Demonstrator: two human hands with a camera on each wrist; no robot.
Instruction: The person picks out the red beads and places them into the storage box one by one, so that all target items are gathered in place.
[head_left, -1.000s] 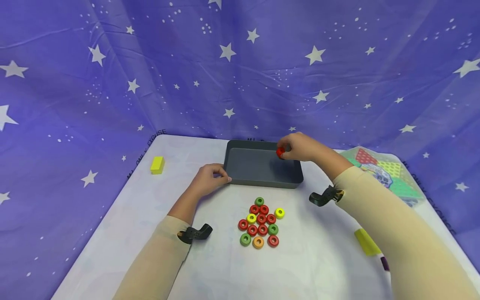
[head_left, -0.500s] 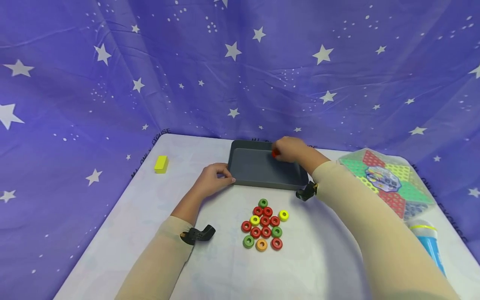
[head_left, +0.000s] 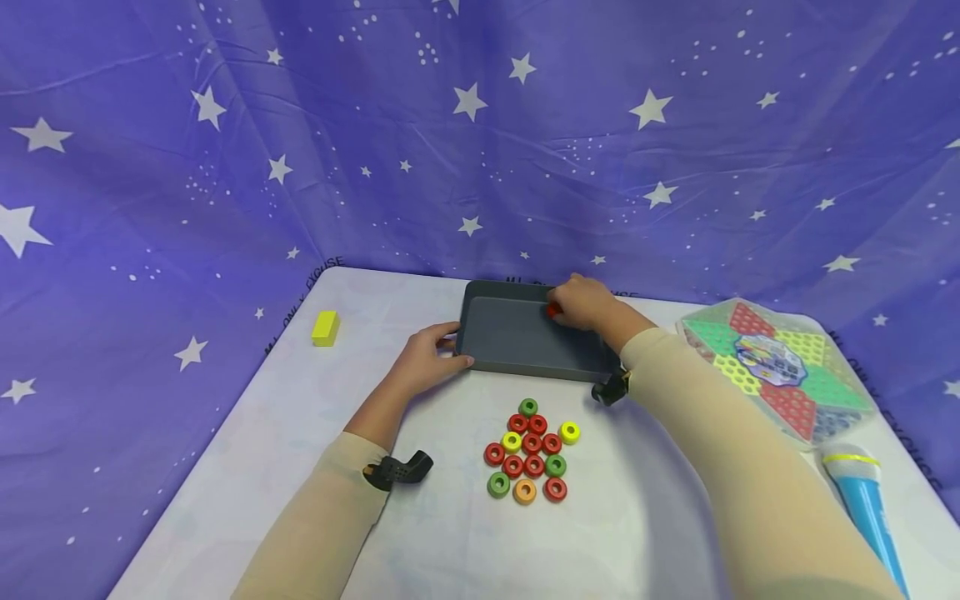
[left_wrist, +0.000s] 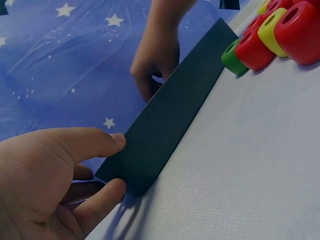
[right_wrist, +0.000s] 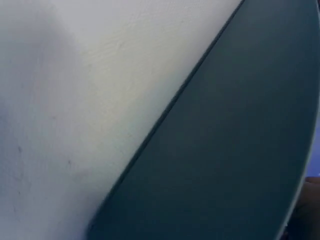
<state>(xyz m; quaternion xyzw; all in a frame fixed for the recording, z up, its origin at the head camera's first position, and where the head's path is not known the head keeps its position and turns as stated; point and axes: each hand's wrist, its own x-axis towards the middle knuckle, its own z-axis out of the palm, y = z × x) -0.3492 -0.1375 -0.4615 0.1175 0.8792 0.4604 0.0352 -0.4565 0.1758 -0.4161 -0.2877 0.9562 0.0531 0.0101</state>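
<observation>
At the left of the head view, a yellow block (head_left: 326, 329) sits well apart from my work, so I can leave it alone. Nearer the centre, my left hand (head_left: 426, 361) is at the left end of the dark grey tray (head_left: 517, 337), thumb and fingers spread about its near corner rather than pressed together. Light bracing is what I'd want: enough that the tray doesn't slide, with no lift at the corner. The tray lies across the middle of the frame.

Below it, lower centre, the loose rings (head_left: 532, 451) sit clustered: red, yellow, green and one orange. I'd avoid brushing them when I reach over.

Right of centre, inside the tray toward its far side, my right hand (head_left: 582, 302) pinches a red ring (head_left: 553, 309) at the fingertips. My hand covers part of the ring, and I cannot tell whether it touches the tray floor. To set it down well, I'd get it flat first, then part my fingers evenly; let go high or tilted, it could tip or roll.

At the far right, the game board (head_left: 772, 362) and the blue microphone (head_left: 870, 508) lie beside my right sleeve (head_left: 720, 442), so I'd keep that arm from swinging outward.
</observation>
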